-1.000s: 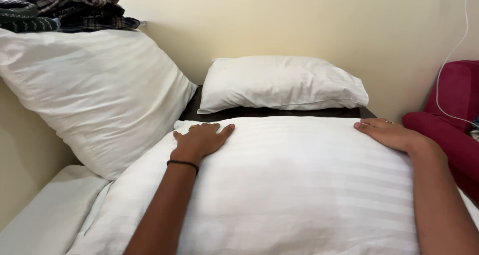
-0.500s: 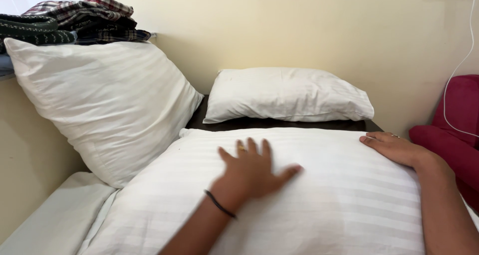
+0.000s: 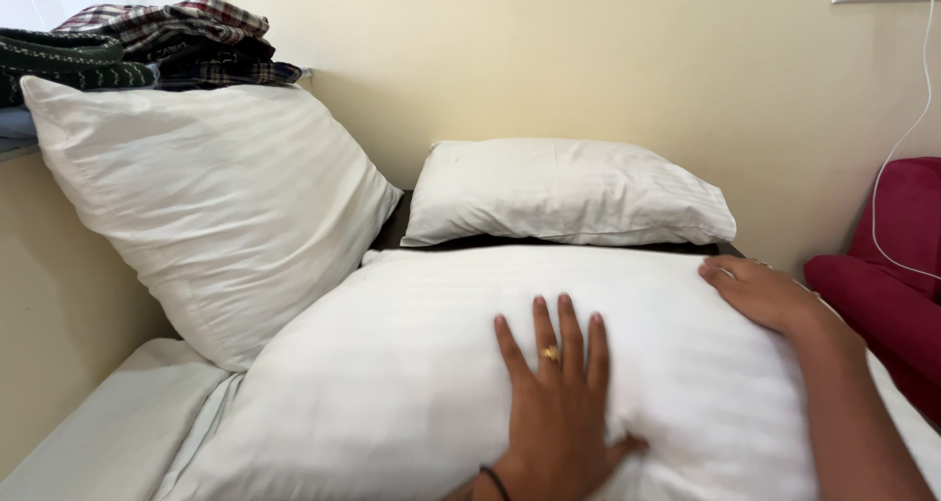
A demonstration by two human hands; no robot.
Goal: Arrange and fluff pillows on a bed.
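The large white striped pillow (image 3: 421, 383) lies flat on the bed (image 3: 118, 432), right under the camera, filling the lower middle of the view. Its long axis runs left to right across the person's body, with its far edge toward the wall and its near edge out of sight below the frame.

Both hands rest on top of it. The left hand (image 3: 559, 403) lies palm down, fingers spread wide and pointing away toward the wall, just about at the pillow's middle; a gold ring sits on one finger and a dark band circles the wrist. The right hand (image 3: 765, 295) lies open and flat at the far right corner, fingers pointing left along the far edge. Neither hand grips anything; each only presses on the cover. The left hand is the one nearer the pillow's centre, the right the one nearer its edge.

Beyond the far edge, a smaller white pillow (image 3: 569, 192) lies against the cream wall (image 3: 588, 60), its long axis also left to right. To the left, a big square white pillow (image 3: 211, 207) leans upright, touching the striped pillow's left end. Folded plaid clothes (image 3: 147, 40) are stacked on a ledge above it. At the right stands a dark red seat (image 3: 902, 275), with a white cable (image 3: 912, 138) hanging down from a wall socket.
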